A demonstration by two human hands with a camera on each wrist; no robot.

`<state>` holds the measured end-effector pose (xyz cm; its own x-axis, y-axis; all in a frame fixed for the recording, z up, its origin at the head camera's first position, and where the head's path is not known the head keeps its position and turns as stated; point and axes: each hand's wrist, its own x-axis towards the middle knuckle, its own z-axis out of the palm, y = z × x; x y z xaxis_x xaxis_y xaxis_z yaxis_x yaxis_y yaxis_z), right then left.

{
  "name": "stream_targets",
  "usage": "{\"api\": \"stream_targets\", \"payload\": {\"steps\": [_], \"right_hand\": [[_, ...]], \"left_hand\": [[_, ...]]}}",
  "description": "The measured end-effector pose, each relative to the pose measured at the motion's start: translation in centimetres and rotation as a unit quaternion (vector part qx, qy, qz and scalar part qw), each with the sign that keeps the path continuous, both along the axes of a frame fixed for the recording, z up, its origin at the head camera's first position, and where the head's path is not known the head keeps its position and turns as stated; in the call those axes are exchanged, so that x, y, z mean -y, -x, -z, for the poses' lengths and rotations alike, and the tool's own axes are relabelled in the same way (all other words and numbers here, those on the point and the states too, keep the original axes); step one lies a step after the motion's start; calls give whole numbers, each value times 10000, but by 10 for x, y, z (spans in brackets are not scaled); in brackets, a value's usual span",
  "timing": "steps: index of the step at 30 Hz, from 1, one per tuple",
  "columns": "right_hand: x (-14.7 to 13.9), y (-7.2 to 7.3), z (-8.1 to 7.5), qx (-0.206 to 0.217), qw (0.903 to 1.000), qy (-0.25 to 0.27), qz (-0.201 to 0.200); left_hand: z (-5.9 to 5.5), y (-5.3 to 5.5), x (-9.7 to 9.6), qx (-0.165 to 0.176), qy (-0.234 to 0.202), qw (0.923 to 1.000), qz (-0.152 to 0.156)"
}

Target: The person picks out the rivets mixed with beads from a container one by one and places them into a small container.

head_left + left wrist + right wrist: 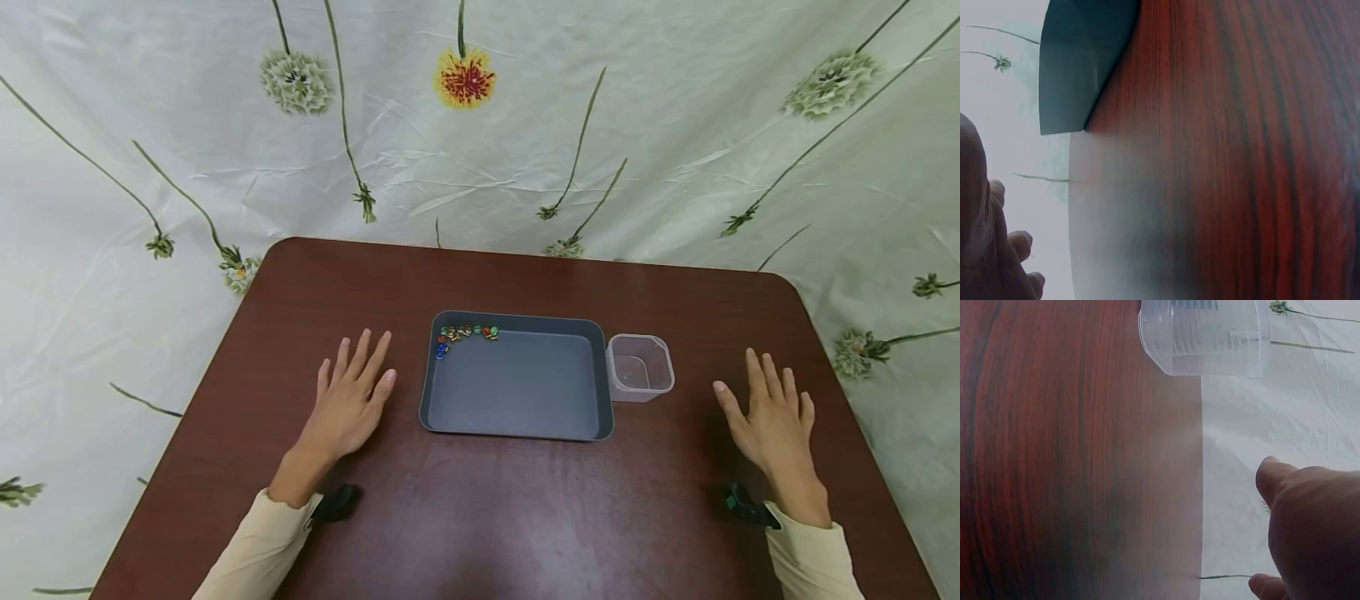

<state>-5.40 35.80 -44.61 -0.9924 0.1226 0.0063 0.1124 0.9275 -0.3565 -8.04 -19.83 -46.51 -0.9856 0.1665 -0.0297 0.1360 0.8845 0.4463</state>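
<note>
A grey rectangular tray (521,383) lies in the middle of the table in the head view. Several small shiny pieces (465,332), coloured green, red, blue and gold, are gathered in its far left corner. Against the tray's right side stands a clear plastic container (640,367), which also shows at the top of the right wrist view. My left hand (348,408), fingers straight and spread, is to the left of the tray and holds nothing. To the right of the container my right hand (776,421) has its fingers extended, likewise holding nothing.
The dark reddish-brown wooden table (480,500) has rounded far corners. Behind and around it hangs a pale cloth (420,150) printed with flowers and stems. A black wrist device (336,503) sits at the left cuff, another (750,507) at the right.
</note>
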Motion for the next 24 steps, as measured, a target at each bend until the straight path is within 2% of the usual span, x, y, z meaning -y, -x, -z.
{"api": "stream_targets", "payload": {"steps": [4, 13, 24], "right_hand": [[1, 0, 0, 0, 10000, 3, -6], [5, 0, -2, -12, 10000, 68, -28], [6, 0, -2, -6, 10000, 67, -43]], "left_hand": [[1, 0, -6, 36, -132, 9999, 28], [5, -1, -15, 160, -771, 9969, 86], [11, -4, -23, 182, -967, 9951, 110]]}}
